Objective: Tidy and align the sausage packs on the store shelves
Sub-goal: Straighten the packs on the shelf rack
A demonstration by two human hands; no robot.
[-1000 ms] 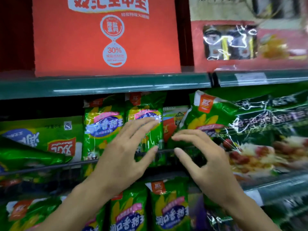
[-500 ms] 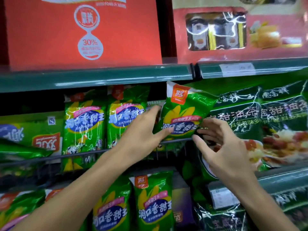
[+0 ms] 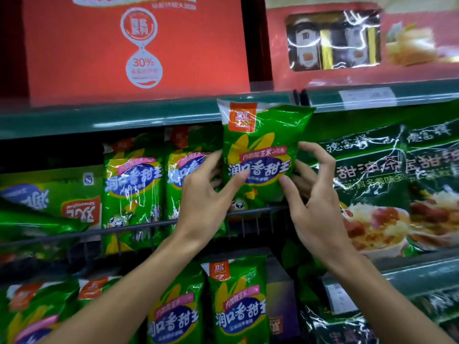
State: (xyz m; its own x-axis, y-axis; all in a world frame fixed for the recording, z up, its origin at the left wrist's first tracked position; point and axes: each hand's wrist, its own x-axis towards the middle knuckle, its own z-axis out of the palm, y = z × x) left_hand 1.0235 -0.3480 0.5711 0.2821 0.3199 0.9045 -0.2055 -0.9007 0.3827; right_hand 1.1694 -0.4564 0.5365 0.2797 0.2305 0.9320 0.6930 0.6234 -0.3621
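Sausage pack (image 3: pixel 258 155), green with a corn picture, is held upright above the wire rail (image 3: pixel 139 229) at the front edge of the middle shelf. Nearest to the camera, the left hand (image 3: pixel 206 194) grips its left side, thumb on the front and fingers behind. The right hand (image 3: pixel 315 194) holds the right side in a half-closed pinch, thumb on the front, some fingers curled free. Behind the rail two matching packs (image 3: pixel 134 184) stand in a row at the left, and a big dark green bag (image 3: pixel 387 184) leans at the right. Above, a red box (image 3: pixel 134 48) stands on the upper shelf (image 3: pixel 124 117). I judge the step is placing this pack. Next it should go down straight behind the rail, beside the two packs, facing forward.
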